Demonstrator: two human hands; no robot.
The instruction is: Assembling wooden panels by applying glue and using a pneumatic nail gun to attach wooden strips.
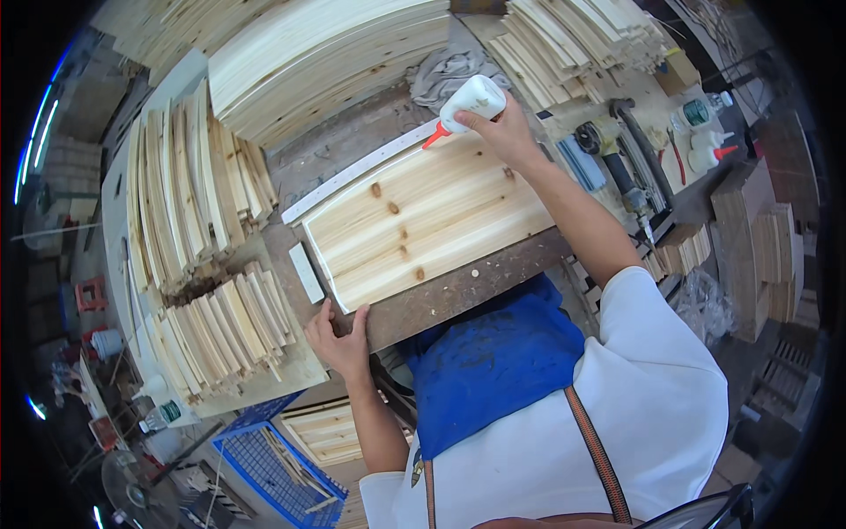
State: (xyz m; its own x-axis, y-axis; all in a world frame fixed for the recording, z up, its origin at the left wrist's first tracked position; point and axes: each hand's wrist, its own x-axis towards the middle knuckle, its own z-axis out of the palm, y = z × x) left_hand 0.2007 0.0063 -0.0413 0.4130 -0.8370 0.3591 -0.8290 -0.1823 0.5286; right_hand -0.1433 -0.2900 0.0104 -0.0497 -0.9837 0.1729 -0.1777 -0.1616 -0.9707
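Observation:
A pale pine panel (423, 220) with dark knots lies flat on the brown workbench (458, 291). My right hand (502, 132) grips a white glue bottle (471, 101) with a red nozzle, tipped so the nozzle points at the panel's far edge. A white strip (352, 172) runs along that far edge. My left hand (339, 339) rests on the panel's near left corner, fingers pressing on the bench edge. It holds nothing.
Stacks of thin wood slats (194, 229) fill the left side, with more boards (326, 53) at the back. A grey rag (445, 70), a power tool (608, 150) and spare glue bottles (705, 132) sit to the right. A blue crate (273, 467) stands below.

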